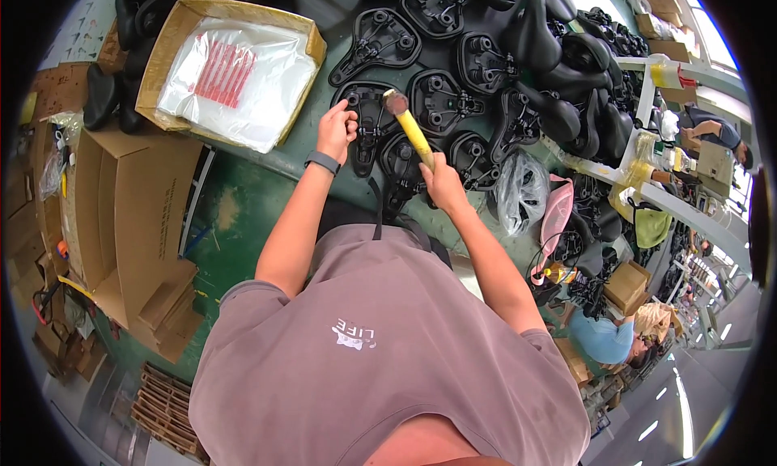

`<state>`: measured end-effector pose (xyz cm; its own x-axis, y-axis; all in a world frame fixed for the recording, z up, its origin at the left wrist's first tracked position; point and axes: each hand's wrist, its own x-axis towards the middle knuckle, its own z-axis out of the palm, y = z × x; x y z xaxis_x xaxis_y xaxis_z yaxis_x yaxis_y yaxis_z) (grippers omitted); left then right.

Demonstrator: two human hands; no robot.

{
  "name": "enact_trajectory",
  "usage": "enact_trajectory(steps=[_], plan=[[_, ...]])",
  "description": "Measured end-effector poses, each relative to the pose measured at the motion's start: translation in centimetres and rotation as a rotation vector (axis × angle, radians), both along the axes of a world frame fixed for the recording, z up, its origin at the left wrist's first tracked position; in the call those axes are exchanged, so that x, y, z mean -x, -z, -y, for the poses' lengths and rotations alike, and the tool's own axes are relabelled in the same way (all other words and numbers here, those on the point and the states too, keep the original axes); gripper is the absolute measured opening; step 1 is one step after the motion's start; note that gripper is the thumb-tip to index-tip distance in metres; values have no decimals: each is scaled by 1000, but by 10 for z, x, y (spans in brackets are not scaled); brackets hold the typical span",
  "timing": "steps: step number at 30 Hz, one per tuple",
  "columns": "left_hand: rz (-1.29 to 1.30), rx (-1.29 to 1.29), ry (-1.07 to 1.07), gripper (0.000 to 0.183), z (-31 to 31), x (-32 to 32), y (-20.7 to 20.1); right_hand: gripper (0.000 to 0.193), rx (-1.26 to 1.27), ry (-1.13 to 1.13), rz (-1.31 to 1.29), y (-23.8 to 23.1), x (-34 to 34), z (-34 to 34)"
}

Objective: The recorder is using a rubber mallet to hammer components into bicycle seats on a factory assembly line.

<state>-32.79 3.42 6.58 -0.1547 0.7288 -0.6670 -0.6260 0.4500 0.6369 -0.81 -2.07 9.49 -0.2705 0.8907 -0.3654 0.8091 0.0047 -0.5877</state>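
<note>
In my right hand is a hammer with a yellow handle, gripped near its lower end. The dark, worn hammer head is raised over a black bicycle saddle that lies with its underside up on the green table. My left hand is closed at the left edge of this saddle, fingers curled and pinched together. Whatever it may hold is too small to make out. More upturned saddles lie close on the right of the hammer, their frames and fittings showing.
A cardboard box lined with clear plastic stands at the table's left. A large open carton is on the floor beside it. Piled saddles fill the far right. A clear plastic bag and pink strap lie right. Other people are beyond.
</note>
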Motion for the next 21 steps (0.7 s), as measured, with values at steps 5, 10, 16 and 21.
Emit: enact_trajectory(steps=[5,10,16,21], plan=[[-466,-211,94,27,5,22,-12,36,-20,51,-137,-82,31,-23],[-870,-382,215,21,-11,38,17,34,-43,202,-268,-86,35,-2],[-1405,-649,252,21,-8,39,43,27,190,462,-462,-73,58,39],[-1214,-519,69,23,-5,23,52,22,210,501,-508,-76,73,56]])
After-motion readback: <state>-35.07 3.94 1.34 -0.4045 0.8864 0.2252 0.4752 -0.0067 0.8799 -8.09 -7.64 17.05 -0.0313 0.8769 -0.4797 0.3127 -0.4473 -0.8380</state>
